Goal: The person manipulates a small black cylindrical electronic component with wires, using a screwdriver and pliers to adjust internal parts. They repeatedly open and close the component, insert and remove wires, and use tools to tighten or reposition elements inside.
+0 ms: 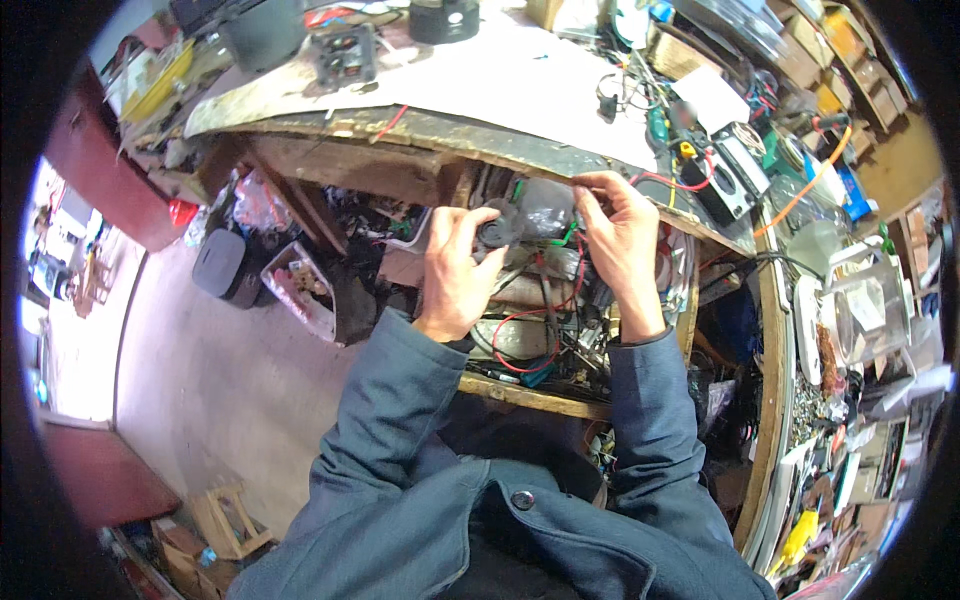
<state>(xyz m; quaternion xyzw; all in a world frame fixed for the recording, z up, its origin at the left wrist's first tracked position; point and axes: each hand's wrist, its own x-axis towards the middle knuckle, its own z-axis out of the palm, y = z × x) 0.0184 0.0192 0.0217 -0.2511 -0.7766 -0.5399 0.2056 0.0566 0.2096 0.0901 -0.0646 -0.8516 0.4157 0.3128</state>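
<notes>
My left hand (458, 268) grips a small black round part (494, 233) with a ringed face, held between thumb and fingers. Beside it is a greyish see-through plastic bag (548, 210), with something dark inside that I cannot make out. At the bag's right edge, my right hand (620, 235) has its thumb and fingers pinched together on it. Both hands are above an open wooden drawer (535, 396). Inside lie a red wire (497, 352), dark cables, packets and other small things.
Beyond the drawer stands a workbench with a pale top (520, 75), bearing a black cylinder (444, 20) and a black frame-like device (343, 55). A black-and-silver boxed device (735, 172) with leads sits right. Left on the floor are a dark bin (222, 264) and an open box (300, 290).
</notes>
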